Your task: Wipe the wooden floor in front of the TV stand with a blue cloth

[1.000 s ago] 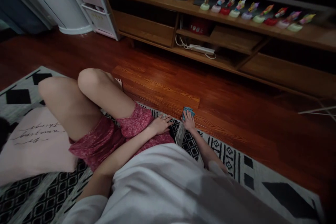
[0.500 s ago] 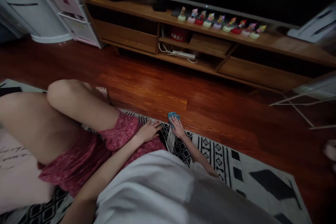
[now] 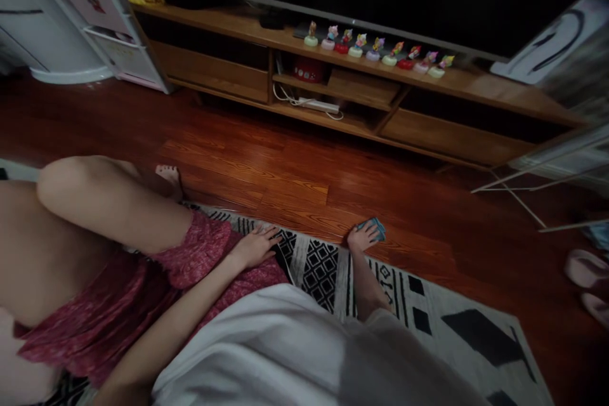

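A small blue cloth (image 3: pixel 379 228) lies on the wooden floor just beyond the edge of the patterned rug (image 3: pixel 328 269). My right hand (image 3: pixel 364 236) is spread flat on top of it, fingers apart, pressing it to the floor. On the red shorts (image 3: pixel 204 247) near my hip rests my left hand (image 3: pixel 257 247), palm down with its fingers loosely spread and nothing in it.
A long wooden TV stand (image 3: pixel 228 79) crosses the view ahead, with a row of figurines (image 3: pixel 359 45) on it. White metal rack legs (image 3: pixel 521 206) and pink slippers (image 3: pixel 585 268) are at the right. A pink-and-white drawer unit (image 3: pixel 117 54) stands at the left.
My right hand has slid to the right along the floor with the blue cloth under it. My left hand stays on the shorts. The camera view has shifted slightly.
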`<move>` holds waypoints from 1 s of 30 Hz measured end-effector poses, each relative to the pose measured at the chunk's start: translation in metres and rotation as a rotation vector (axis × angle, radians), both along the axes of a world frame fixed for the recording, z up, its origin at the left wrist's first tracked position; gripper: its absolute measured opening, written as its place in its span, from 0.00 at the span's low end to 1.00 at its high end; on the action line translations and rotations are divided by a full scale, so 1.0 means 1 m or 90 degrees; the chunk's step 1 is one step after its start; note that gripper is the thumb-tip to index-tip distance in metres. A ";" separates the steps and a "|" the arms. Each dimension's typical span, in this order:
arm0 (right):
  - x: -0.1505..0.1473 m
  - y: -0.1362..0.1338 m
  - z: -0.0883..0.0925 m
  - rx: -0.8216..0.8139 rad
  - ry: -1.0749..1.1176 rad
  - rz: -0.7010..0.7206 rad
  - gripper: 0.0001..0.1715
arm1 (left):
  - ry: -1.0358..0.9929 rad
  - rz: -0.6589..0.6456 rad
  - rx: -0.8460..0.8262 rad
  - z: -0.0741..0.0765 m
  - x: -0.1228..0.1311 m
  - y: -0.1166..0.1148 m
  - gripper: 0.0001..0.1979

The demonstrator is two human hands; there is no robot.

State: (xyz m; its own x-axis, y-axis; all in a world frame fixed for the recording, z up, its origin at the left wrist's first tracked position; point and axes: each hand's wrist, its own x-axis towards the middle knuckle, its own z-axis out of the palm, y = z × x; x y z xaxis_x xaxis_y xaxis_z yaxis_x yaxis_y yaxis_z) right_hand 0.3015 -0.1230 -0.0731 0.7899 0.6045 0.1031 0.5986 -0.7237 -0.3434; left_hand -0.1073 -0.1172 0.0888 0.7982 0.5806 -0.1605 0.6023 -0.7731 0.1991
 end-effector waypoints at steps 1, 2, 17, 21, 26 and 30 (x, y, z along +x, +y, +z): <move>-0.017 0.011 0.000 -0.001 -0.005 0.032 0.41 | 0.006 0.002 -0.004 0.001 0.001 0.000 0.23; -0.036 0.021 -0.001 -0.014 -0.011 0.079 0.40 | 0.012 0.004 -0.007 0.002 0.002 0.000 0.23; -0.119 0.029 0.006 -0.114 -0.046 0.692 0.36 | -0.023 0.010 0.019 -0.003 0.005 -0.001 0.23; -0.026 0.007 0.001 -0.105 -0.050 0.463 0.36 | -0.044 0.020 0.018 -0.003 0.006 -0.002 0.23; 0.034 -0.026 -0.019 -0.024 -0.057 0.193 0.39 | -0.089 0.022 0.022 -0.007 0.009 -0.004 0.23; 0.002 -0.014 -0.029 0.070 -0.078 0.106 0.39 | -0.072 0.011 0.032 -0.003 0.010 -0.005 0.23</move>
